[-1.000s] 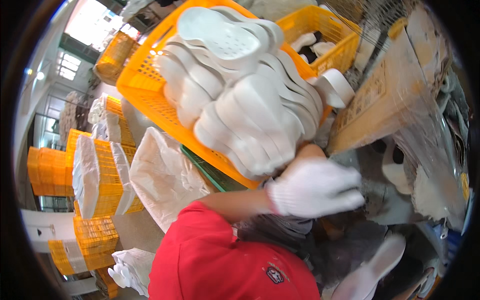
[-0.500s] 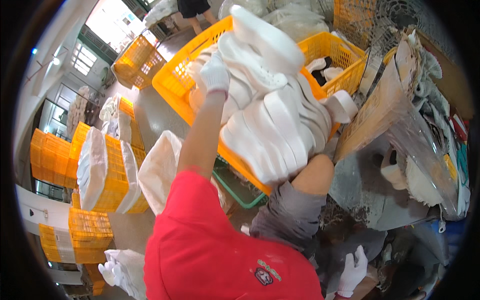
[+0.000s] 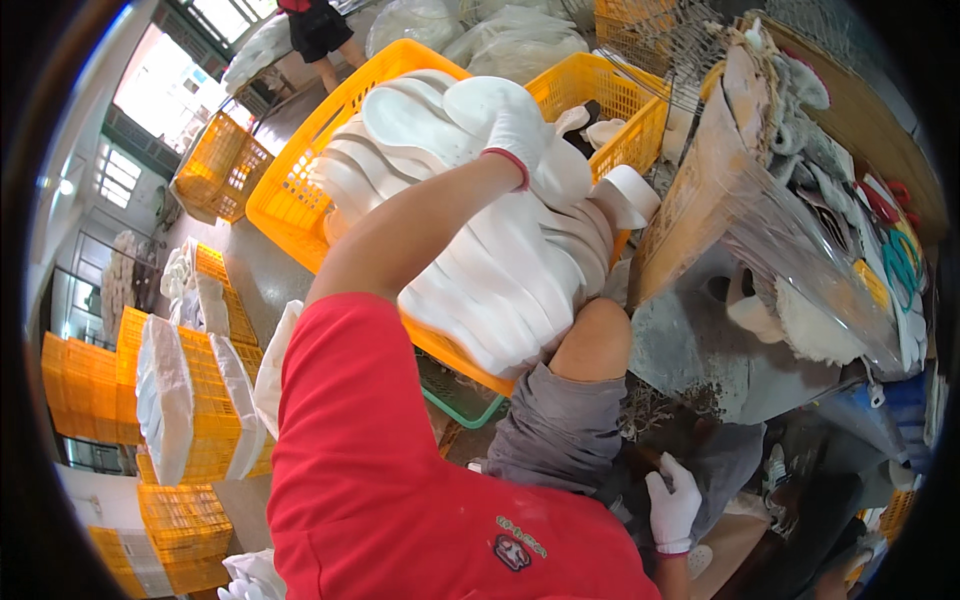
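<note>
In the head view, the left hand (image 3: 518, 138), gloved in white, lies over a white sole-shaped piece (image 3: 486, 97) atop the pile (image 3: 500, 275) in the yellow crate (image 3: 283, 222), upper middle of the frame. The piece sits right beneath this hand, its long axis seeming to run from upper left to lower right; whether the fingers grip it is hidden. The right hand (image 3: 676, 508), lower right, is much farther off, fingers loosely parted, visibly holding nothing.

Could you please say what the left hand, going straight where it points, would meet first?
The left hand would most likely meet the white shoe sole that it appears to touch; depth is hard to judge.
</note>
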### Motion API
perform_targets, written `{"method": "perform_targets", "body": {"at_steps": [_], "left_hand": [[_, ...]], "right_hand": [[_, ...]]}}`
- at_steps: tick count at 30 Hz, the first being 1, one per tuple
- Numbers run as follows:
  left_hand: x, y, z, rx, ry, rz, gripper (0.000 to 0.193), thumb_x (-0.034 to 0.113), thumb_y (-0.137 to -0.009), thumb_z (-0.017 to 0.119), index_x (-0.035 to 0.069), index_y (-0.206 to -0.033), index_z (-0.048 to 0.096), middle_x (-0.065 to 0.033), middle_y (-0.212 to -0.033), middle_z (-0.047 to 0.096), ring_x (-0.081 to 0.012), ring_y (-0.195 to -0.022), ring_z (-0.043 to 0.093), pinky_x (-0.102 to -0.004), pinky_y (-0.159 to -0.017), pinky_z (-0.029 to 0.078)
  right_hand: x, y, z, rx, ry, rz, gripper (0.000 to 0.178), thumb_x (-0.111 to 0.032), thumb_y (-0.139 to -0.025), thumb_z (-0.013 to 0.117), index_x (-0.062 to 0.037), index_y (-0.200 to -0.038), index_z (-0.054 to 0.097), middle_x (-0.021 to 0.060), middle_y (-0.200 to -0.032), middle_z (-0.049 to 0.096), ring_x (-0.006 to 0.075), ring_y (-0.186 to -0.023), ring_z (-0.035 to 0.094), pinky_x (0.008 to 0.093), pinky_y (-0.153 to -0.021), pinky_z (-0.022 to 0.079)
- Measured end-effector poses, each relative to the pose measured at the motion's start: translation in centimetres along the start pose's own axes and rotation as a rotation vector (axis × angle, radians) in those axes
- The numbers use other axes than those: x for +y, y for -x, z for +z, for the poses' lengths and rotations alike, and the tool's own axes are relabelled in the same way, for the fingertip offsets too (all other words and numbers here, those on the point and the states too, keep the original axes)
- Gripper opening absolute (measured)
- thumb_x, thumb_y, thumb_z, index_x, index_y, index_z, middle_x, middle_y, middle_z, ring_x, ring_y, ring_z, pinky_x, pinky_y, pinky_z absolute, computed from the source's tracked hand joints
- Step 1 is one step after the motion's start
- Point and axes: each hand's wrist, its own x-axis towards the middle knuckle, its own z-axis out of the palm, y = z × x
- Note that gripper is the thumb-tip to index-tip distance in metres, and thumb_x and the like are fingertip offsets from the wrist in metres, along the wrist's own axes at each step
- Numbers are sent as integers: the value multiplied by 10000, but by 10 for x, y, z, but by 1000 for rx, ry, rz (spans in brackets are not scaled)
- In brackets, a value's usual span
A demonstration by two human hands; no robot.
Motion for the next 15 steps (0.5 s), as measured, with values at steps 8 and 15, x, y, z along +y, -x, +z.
{"method": "perform_targets", "body": {"at_steps": [8, 15], "left_hand": [[-35, 18, -78, 85, 401, 180, 514, 422, -906, 763, 205, -1369, 722, -150, -1229, 787, -341, -1194, 753, -535, -1026, 520], [-17, 193, -113, 120, 2270, -6, 427, 237, -929, 786, -5, -1272, 709, -135, -1121, 756, -270, -1036, 743, -432, -902, 602]], "right_hand": [[16, 28, -5, 84, -109, 6, 378, -50, -942, 798, 24, -1313, 783, 174, -1160, 808, 242, -1050, 779, 354, -943, 599], [-33, 10, -15, -141, -936, 142, 544, -60, -1011, 760, -3, -1537, 637, 169, -1372, 732, 306, -1224, 721, 381, -1029, 603]]}}
